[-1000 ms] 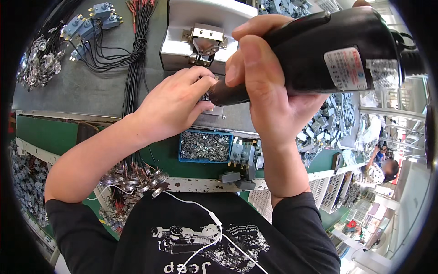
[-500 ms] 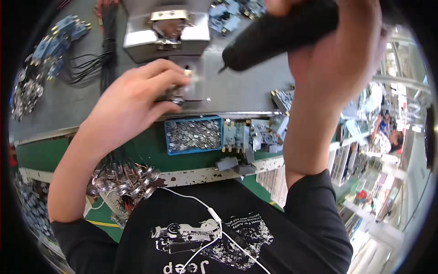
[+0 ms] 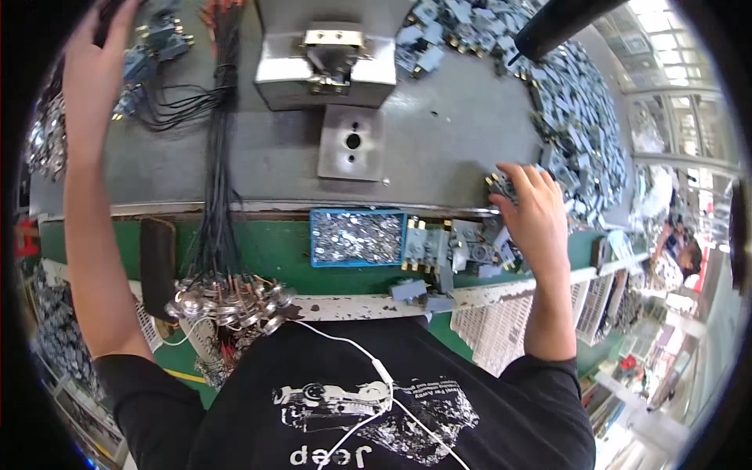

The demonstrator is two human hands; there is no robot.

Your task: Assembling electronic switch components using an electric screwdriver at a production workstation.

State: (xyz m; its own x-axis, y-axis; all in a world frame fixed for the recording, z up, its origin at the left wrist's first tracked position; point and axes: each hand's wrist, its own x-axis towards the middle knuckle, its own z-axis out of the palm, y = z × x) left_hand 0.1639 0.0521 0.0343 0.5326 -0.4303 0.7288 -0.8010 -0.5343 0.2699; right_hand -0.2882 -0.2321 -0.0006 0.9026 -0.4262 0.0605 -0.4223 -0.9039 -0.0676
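At the near table edge, my right hand (image 3: 536,207) closes its thumb and fingers around a grey plug part (image 3: 499,185) with brass pins. Its fingers partly hide the part. Far left, my left hand (image 3: 92,70) stretches toward the upper rim with fingers apart, beside grey plug pieces (image 3: 164,39); its fingertips are partly cut off. A black power screwdriver (image 3: 560,30) hangs at the upper right, bit pointing down and left, with no hand on it. Between my hands lies a square metal plate (image 3: 352,145) with a large hole and two small ones.
A metal block fixture (image 3: 286,78) stands behind the plate. Grey plugs (image 3: 580,125) heap up at the right. A blue tray (image 3: 315,262) of small metal pieces sits on the lower green ledge. Black cables (image 3: 219,157) hang over the table edge, ending in round metal parts (image 3: 227,301).
My left hand has left the plate with its small piece and swung far left. My right hand has let go of the screwdriver and come down to the grey plug parts.
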